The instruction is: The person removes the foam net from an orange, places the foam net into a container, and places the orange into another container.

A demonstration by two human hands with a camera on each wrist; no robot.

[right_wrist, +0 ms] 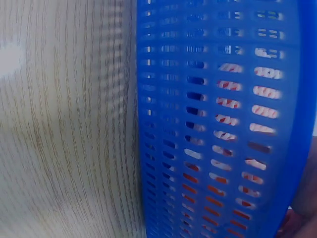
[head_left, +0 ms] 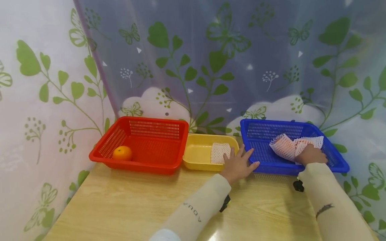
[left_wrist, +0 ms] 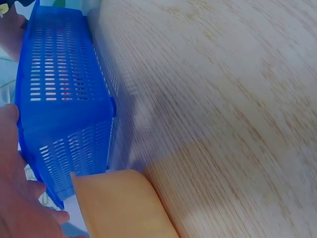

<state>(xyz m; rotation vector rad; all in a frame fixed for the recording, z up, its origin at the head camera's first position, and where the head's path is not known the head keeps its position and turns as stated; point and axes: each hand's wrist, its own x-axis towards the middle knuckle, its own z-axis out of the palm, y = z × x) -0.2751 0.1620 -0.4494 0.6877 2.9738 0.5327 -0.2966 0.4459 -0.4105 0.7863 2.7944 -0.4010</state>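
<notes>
In the head view my right hand (head_left: 312, 155) reaches into the blue basket (head_left: 260, 167), its fingers curled at a reddish fruit in a white foam net (head_left: 301, 144); the fingertips are mostly hidden. Beside it lies another fruit in a foam net (head_left: 283, 146). Through the basket's slots, the right wrist view shows bits of red and white netting. With fingers spread, my left hand (head_left: 238, 166) hovers or rests at the blue basket's near left corner and the right rim of the yellow basket (head_left: 197, 165); contact is unclear. An empty-looking foam net (head_left: 220, 153) lies in the yellow basket.
A red basket (head_left: 156, 165) stands on the left with an orange (head_left: 122, 153) in its near left corner. All three baskets stand in a row on the wooden table (head_left: 126, 197), against a leaf-patterned curtain (head_left: 193, 50).
</notes>
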